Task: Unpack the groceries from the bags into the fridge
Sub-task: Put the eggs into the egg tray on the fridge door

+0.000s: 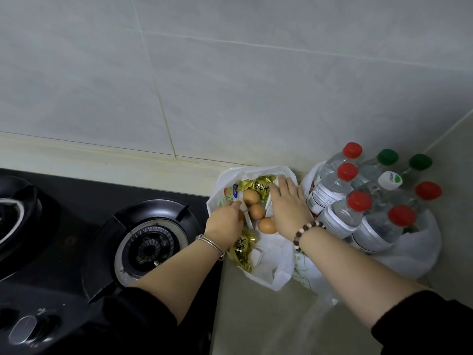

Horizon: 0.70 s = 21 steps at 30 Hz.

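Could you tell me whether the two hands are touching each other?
Apart. The head view shows eggs between the left hand and the right hand.

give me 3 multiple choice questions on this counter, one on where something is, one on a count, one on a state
1. Where is the bag of water bottles?
A) on the stove
B) right of the egg bag, by the wall
C) on the floor

2. How many brown eggs show in the egg bag?
A) three
B) one
C) six

3. How is the right hand?
A) fisted round a bottle
B) out of view
C) fingers straight, laid over the egg bag's contents

Answers:
1 B, the bottles stand right of the egg bag, against the tiles.
2 A, three lie in a row.
3 C, its fingers stretch flat over the packets.
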{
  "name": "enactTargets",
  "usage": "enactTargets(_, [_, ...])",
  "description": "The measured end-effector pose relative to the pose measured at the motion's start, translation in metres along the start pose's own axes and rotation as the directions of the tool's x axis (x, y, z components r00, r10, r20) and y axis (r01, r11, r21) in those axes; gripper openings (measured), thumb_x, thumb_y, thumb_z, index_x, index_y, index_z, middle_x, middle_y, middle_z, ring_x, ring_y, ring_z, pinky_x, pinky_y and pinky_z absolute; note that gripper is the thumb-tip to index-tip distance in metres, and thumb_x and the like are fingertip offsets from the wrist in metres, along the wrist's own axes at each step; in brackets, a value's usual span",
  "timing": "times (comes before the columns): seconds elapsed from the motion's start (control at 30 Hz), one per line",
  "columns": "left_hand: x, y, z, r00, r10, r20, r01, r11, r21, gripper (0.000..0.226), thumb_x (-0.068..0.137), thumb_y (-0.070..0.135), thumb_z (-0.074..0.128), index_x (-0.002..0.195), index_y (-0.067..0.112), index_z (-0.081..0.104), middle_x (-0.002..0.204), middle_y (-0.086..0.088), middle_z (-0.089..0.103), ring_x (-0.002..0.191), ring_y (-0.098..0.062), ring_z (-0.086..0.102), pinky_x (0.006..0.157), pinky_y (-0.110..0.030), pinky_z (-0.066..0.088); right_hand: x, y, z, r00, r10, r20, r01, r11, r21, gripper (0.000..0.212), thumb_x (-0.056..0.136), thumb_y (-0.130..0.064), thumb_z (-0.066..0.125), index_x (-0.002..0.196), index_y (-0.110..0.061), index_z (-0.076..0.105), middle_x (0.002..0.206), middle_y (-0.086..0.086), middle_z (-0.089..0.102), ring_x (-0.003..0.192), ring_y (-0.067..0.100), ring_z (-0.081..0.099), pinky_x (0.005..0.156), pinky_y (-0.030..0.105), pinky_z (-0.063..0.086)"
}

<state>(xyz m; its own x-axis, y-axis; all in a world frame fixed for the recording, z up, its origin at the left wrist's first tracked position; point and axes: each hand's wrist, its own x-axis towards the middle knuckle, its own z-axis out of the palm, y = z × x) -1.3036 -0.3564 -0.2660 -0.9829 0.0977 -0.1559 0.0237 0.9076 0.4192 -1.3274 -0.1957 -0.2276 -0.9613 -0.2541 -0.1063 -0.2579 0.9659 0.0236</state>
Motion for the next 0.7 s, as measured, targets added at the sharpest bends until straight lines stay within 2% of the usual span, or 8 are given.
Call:
enactTargets(0.07, [0.004,0.000,0.004,1.000,-0.007,0.019,0.007,1.000,0.021,0.031,0.089,0.019,0.048,0.119,0.012,0.053,0.120,-0.010,0.053,0.101,-0.032,0.057,0.080,-0.037,0.047,-0.004,-0.001,0.002,0.999,-0.035,-0.030,0.034,0.999,-0.021,0.075,0.085,-0.018,0.059,0.147,-0.013,0.017,0.158,0.012,0.002,0.145,0.028,-0.003,0.118,0.044,-0.001])
enactTargets(0.13, [0.007,-0.001,0.008,0.999,-0.012,0.032,0.011,0.999,0.042,0.030,0.089,0.018,0.049,0.117,0.012,0.055,0.118,-0.010,0.054,0.100,-0.031,0.058,0.079,-0.034,0.046,-0.008,-0.003,0.005,0.982,-0.137,-0.132,0.131,0.990,-0.058,0.065,0.078,-0.019,0.068,0.135,-0.010,0.040,0.150,0.016,0.026,0.141,0.030,0.016,0.116,0.042,0.010])
enactTargets(0.2, [0.011,-0.001,0.010,0.999,-0.019,0.041,0.017,0.998,0.054,0.028,0.088,0.017,0.048,0.114,0.012,0.057,0.116,-0.010,0.055,0.098,-0.030,0.058,0.074,-0.032,0.043,-0.011,-0.005,0.009,0.929,-0.258,-0.265,0.244,0.966,-0.085,0.044,0.058,-0.017,0.081,0.097,-0.011,0.063,0.111,0.012,0.057,0.111,0.026,0.042,0.100,0.036,0.033])
enactTargets(0.27, [0.013,0.000,0.010,0.999,-0.032,0.041,0.030,0.998,0.052,0.024,0.089,0.016,0.047,0.110,0.011,0.058,0.113,-0.011,0.055,0.096,-0.030,0.058,0.070,-0.030,0.039,-0.012,-0.005,0.010,0.887,-0.339,-0.312,0.323,0.941,-0.104,0.032,0.047,-0.014,0.084,0.070,-0.015,0.062,0.081,0.004,0.056,0.085,0.021,0.045,0.080,0.030,0.032])
enactTargets(0.33, [0.015,0.001,0.009,0.999,-0.038,0.026,0.037,0.998,0.046,0.022,0.088,0.016,0.047,0.106,0.010,0.059,0.110,-0.012,0.056,0.094,-0.030,0.058,0.069,-0.030,0.039,-0.011,-0.008,0.012,0.878,-0.385,-0.285,0.361,0.923,-0.135,0.029,0.045,-0.010,0.084,0.064,-0.016,0.063,0.074,0.001,0.055,0.075,0.021,0.052,0.076,0.030,0.036])
enactTargets(0.43, [0.014,0.000,0.009,0.999,-0.043,0.008,0.043,0.999,0.030,0.022,0.085,0.018,0.050,0.103,0.011,0.060,0.107,-0.011,0.057,0.091,-0.030,0.059,0.069,-0.029,0.040,-0.015,-0.018,0.014,0.897,-0.390,-0.206,0.365,0.919,-0.151,0.026,0.052,-0.004,0.081,0.071,-0.014,0.066,0.076,0.002,0.058,0.071,0.021,0.057,0.062,0.032,0.049])
enactTargets(0.57, [0.012,-0.004,0.010,0.998,-0.057,0.008,0.057,0.998,-0.006,0.023,0.082,0.022,0.054,0.102,0.012,0.060,0.105,-0.011,0.059,0.092,-0.030,0.059,0.071,-0.031,0.044,-0.018,-0.022,0.016,0.960,-0.267,0.084,0.278,0.947,-0.161,0.028,0.090,0.001,0.045,0.116,-0.005,0.051,0.115,0.011,0.053,0.103,0.027,0.056,0.072,0.034,0.046])
enactTargets(0.7, [0.009,-0.005,0.010,0.996,-0.092,0.022,0.093,0.995,-0.044,0.035,0.082,0.023,0.058,0.115,0.014,0.055,0.114,-0.010,0.051,0.096,-0.030,0.058,0.076,-0.032,0.045,-0.015,-0.020,0.028,0.970,-0.193,0.148,0.223,0.949,-0.224,0.031,0.092,0.004,0.037,0.118,-0.002,0.051,0.120,0.015,0.052,0.103,0.029,0.060,0.073,0.035,0.048])
